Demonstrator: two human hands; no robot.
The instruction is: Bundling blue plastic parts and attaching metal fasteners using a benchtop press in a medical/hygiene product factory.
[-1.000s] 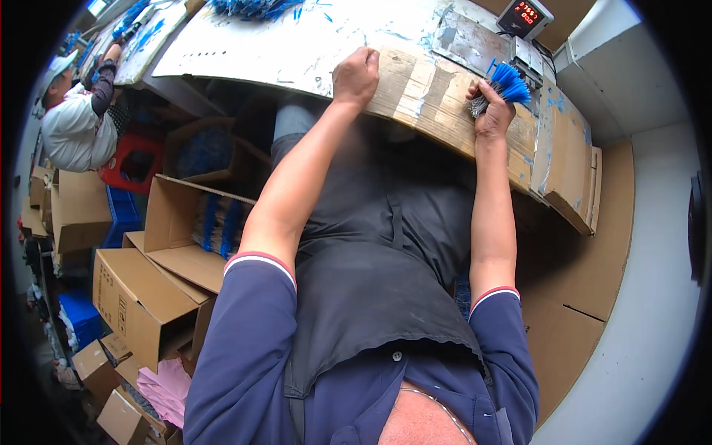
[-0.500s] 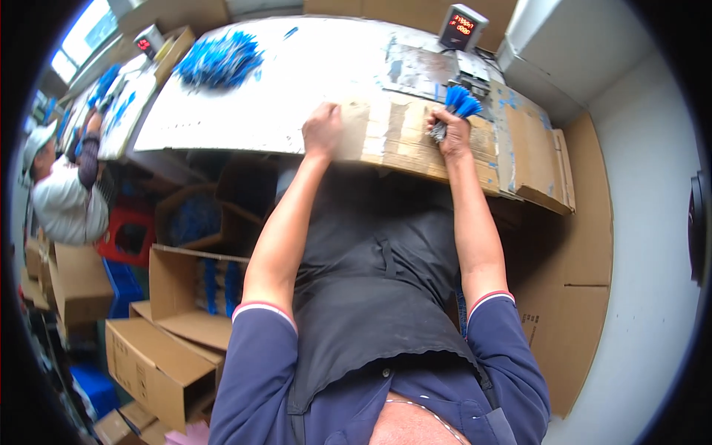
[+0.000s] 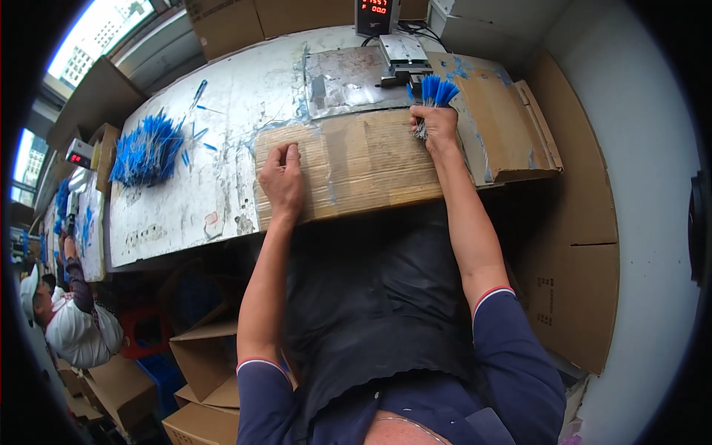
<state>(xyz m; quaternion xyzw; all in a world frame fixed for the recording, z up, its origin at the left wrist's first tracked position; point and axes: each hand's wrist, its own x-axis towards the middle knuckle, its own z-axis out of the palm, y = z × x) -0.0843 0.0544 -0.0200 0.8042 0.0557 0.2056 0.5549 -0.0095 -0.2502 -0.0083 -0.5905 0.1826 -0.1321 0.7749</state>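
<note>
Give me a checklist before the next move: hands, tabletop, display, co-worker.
1. Right hand gripping the bundle of blue-tipped strands: ok.
2. Left hand empty: cannot tell; curled fingers over the cardboard sheet hide the palm.
3. White tabletop free of loose blue pieces: not ok; several lie beside the blue pile.
4. Digital display lit: ok, red digits.
5. Co-worker away from both hands: ok, at far left.

A white bench (image 3: pixel 233 111) extends to the left of the left fingers (image 3: pixel 293 153). Well right of the right fingers (image 3: pixel 420 112) stands a pale wall (image 3: pixel 660 163). Far left and beyond the left fingers, bright windows (image 3: pixel 95 46) let daylight in. Lower and left of the left fingers, in shadow, there is perhaps a red stool (image 3: pixel 131 328).
</note>
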